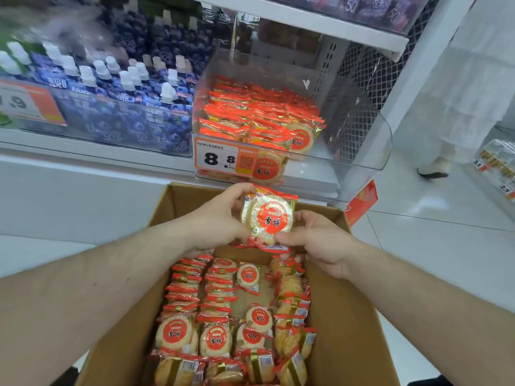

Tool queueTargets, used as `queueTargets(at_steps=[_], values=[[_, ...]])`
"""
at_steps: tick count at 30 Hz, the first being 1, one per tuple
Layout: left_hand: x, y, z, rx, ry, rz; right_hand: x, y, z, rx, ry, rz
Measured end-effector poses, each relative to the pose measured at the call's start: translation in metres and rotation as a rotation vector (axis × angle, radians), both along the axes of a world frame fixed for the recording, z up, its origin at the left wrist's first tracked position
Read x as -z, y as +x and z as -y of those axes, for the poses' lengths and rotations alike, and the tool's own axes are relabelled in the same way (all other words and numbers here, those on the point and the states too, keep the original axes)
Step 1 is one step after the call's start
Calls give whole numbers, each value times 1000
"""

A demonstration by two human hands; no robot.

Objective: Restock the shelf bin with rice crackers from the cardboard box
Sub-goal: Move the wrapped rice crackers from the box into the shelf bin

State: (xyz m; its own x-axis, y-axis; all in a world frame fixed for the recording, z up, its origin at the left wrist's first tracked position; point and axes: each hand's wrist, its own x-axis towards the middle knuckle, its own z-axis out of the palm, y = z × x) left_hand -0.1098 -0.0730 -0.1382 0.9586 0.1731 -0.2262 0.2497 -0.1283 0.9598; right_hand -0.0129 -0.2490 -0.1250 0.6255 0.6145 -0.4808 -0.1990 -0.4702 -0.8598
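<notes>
Your left hand [220, 218] and right hand [315, 240] both pinch one rice cracker packet [269, 218] — the shelf bin [359, 151] sits directly above, its opening up-frame.

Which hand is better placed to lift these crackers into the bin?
Probably the left hand. It grips the rice cracker packs along the upper edge, nearer the shelf bin. The right hand pinches the bottom corner from below.
</notes>
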Motion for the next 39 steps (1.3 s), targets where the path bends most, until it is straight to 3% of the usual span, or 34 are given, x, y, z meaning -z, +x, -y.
queueTargets(at_steps=[9, 17, 23, 27, 30, 34, 39], values=[[-10, 5, 3, -4, 113, 159, -14, 9, -3, -2, -4, 151], [-36, 9, 3, 29, 199, 354, -46, 17, 2, -29, 311, 206], [-50, 8, -2, -146, 1002, 302, -107, 46, 9, 172, 393, 603], [-44, 10, -2, -167, 1219, 266, -126, 83, -2, 205, 155, 673], [-43, 16, -3, -137, 1261, 154, -112, 111, -21, 185, -62, 574], [-39, 17, -3, -117, 1282, 108, -81, 140, -46, 184, -195, 501], [-36, 17, -4, -121, 1265, 132, -63, 163, -69, 141, -464, 730]])
